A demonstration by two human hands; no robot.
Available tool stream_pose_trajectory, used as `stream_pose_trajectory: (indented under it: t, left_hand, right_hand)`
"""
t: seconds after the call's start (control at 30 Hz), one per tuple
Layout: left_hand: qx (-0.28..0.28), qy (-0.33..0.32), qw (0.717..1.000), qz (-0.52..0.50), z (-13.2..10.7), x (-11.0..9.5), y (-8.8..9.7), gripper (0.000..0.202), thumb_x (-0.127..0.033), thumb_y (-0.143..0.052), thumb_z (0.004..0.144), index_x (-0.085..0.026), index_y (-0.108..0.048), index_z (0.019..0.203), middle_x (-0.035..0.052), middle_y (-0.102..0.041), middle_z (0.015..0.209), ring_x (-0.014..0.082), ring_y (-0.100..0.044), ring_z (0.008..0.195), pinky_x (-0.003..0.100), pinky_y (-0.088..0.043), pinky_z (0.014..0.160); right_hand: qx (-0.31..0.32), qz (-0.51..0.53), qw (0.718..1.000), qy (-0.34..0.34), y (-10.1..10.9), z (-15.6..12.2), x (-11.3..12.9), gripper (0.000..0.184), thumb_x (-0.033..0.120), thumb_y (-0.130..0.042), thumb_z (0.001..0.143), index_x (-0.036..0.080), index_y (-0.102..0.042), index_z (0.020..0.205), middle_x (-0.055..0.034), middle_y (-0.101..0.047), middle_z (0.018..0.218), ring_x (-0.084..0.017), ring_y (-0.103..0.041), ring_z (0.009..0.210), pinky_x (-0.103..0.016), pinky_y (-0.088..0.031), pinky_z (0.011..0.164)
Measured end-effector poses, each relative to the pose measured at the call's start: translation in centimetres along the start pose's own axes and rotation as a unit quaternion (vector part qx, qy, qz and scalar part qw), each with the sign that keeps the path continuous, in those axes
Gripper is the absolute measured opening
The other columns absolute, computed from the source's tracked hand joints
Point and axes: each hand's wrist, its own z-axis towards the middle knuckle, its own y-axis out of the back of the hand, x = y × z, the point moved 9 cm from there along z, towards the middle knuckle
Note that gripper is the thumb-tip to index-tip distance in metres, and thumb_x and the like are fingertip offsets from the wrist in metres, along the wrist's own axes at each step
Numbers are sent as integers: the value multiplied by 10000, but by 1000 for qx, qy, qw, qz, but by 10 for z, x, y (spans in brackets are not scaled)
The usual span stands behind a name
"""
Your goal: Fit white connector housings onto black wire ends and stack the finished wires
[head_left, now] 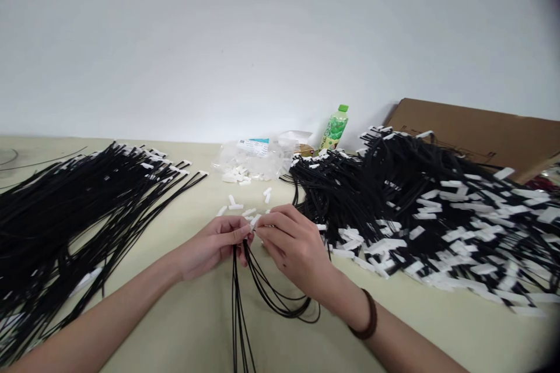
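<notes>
While heaped cables (341, 189) flank the right hand (298, 247), a bottle (334, 130) sits beyond.

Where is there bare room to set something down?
Bare tabletop shows between the left cable pile and the left hand, and at front right, between the right cable pile and right forearm. Crowded: both piles, the plastic bag and bottle at the back, and the white pieces beyond left hand and right hand.

Black cables (65, 204) tipped with white pieces (387, 246) lie heaped left and right across a worktable (184, 326) in what appears to be an assembly workshop, a clear plastic bag (227, 155) and cardboard box (472, 131) on the far side.
</notes>
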Motion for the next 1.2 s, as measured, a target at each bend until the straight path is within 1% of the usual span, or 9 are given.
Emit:
stream_pose_trajectory:
  t: [0.23,0.4,0.5,0.6,0.73,0.83,1.0,1.07,1.2]
  left_hand:
    - [-3,-13,1000,1,0,-2,0,181,-300,-585,753,-129,-561,700,3,-528,663,95,-515,527,242,-416,533]
    - [-34,-35,999,-12,1,-3,6,177,-293,-562,773,-120,-567,736,15,-535,712,103,-531,586,250,-437,596]
    - [-39,-48,998,-25,1,-4,8,180,-289,-557,777,-117,-565,721,18,-540,681,114,-542,588,267,-441,624]
    - [-45,-53,996,-48,1,-4,10,163,-271,-568,772,-114,-575,727,16,-542,645,110,-535,588,244,-424,605]
    - [-75,-51,993,-76,0,-3,15,139,-242,-608,744,-104,-590,731,12,-537,655,89,-499,611,203,-403,592]
    - [-80,-55,992,-81,1,-4,16,134,-236,-613,739,-104,-595,730,16,-546,676,86,-498,621,196,-400,596]
    - [-61,-59,994,-64,1,-5,14,161,-271,-574,766,-113,-594,741,35,-575,677,123,-551,612,250,-418,625]
    - [-60,-61,995,-52,1,-6,14,163,-273,-568,770,-113,-593,746,34,-576,663,130,-564,601,252,-413,616]
    - [-71,-60,995,-43,0,-6,17,145,-259,-580,757,-116,-587,731,16,-562,664,120,-561,549,252,-405,580]
  right_hand:
    - [1,16,1000,-6,-3,-1,-3,197,84,-430,861,150,-590,766,-38,-587,801,-148,-476,779,-282,-449,687]
    - [-10,0,1000,-12,0,1,-4,142,94,-452,849,133,-584,883,-59,-576,907,-177,-452,874,-328,-444,781]
    - [-17,7,1000,-6,6,4,2,151,114,-463,848,133,-570,952,-69,-564,941,-186,-439,926,-347,-437,823]
    - [0,15,1000,26,7,4,13,143,132,-483,842,140,-568,957,-66,-564,963,-193,-432,961,-358,-431,849]
    - [48,3,997,65,-5,1,23,138,107,-476,833,150,-578,916,-56,-567,970,-198,-423,1011,-357,-411,879]
    - [47,-10,997,61,-10,0,22,133,109,-473,834,147,-576,909,-57,-569,945,-198,-433,996,-356,-411,863]
    - [12,-15,999,25,-3,0,11,113,134,-478,844,148,-574,904,-58,-561,903,-180,-453,899,-338,-423,800]
    - [15,-17,999,22,-2,1,8,120,122,-470,846,152,-577,890,-57,-555,882,-173,-453,878,-324,-423,783]
    - [43,-8,998,36,-5,2,6,141,132,-456,864,155,-586,817,-51,-548,840,-161,-452,842,-295,-421,754]
